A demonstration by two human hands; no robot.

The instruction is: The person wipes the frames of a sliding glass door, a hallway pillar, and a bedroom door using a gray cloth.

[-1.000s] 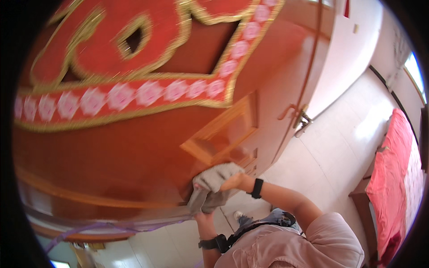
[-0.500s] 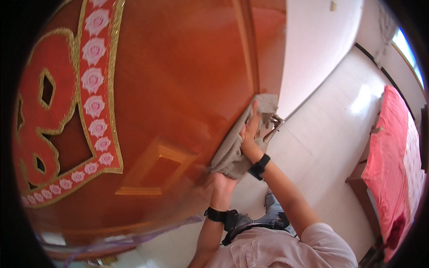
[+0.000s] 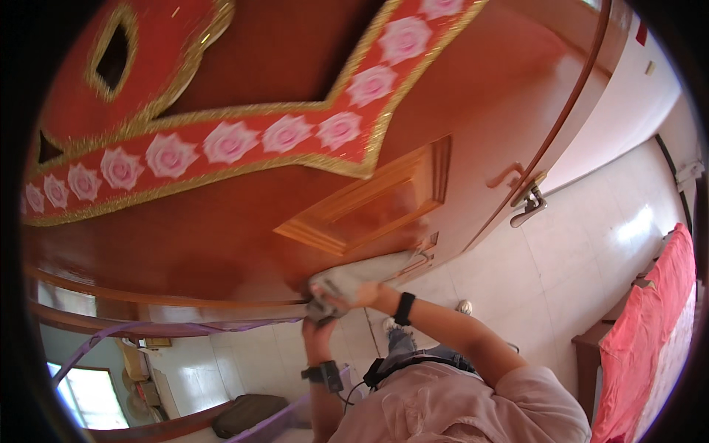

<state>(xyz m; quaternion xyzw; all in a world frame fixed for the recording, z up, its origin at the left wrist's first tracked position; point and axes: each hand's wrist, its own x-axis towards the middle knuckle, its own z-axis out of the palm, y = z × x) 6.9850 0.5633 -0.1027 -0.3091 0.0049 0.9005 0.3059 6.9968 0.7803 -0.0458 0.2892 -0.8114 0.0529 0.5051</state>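
Note:
A grey cloth [image 3: 363, 272] is pressed flat against a glossy reddish-brown wooden door [image 3: 221, 244], just below its raised panel [image 3: 369, 203]. My right hand [image 3: 356, 295], with a black watch on the wrist, lies on the cloth's near end and grips it. My left hand [image 3: 317, 330], with a dark band on the wrist, comes up from below and holds the cloth's lower corner. The two hands touch each other at the cloth. A large red paper decoration [image 3: 221, 144] with pink flowers and a gold border covers the upper door.
A metal lever handle [image 3: 528, 208] sticks out at the door's right edge. A white tiled floor [image 3: 591, 251] lies to the right, with a pink-red bedcover [image 3: 646, 347] on a wooden frame. A purple strap [image 3: 148, 328] runs along the lower left.
The view has swung round. Both hands and the cloth have moved from near the door's edge by the handle to the area below the raised panel.

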